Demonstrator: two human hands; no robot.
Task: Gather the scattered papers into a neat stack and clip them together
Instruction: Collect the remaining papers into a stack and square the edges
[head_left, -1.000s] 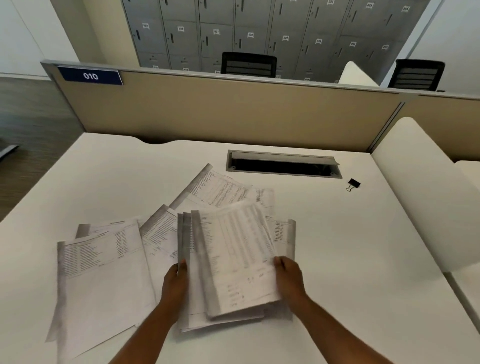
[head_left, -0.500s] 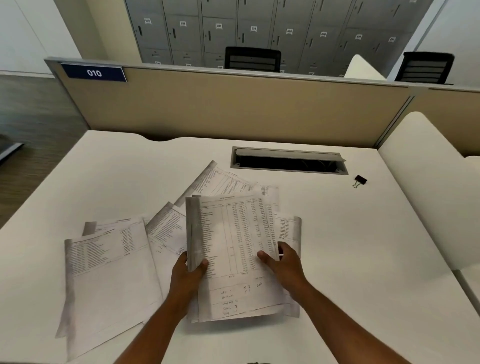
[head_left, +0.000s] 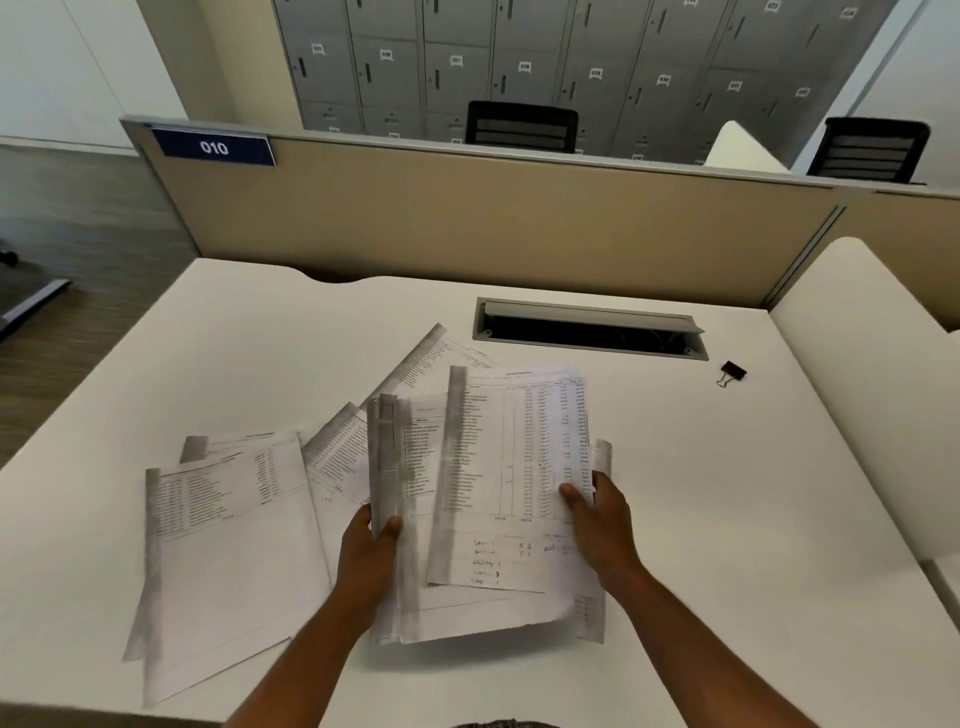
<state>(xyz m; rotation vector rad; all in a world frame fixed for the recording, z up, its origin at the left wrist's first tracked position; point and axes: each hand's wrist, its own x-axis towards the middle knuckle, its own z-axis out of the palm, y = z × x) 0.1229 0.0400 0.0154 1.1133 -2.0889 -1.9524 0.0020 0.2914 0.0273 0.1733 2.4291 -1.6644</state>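
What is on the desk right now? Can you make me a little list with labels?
desk: white desk
held papers: uneven bundle, gripped at both sides
left hand: left hand grips the bundle's left edge
right hand: right hand holds the right edge
loose papers: loose sheets lying left of the bundle
clip: black clip, far right, untouched
slot: open cable slot behind the papers

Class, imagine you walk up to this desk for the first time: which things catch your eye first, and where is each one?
First, the bundle of printed papers at the desk's centre, gripped by the left hand and the right hand at its two sides. More loose sheets lie fanned out to the left. A small black binder clip sits alone at far right, beside the open cable slot.
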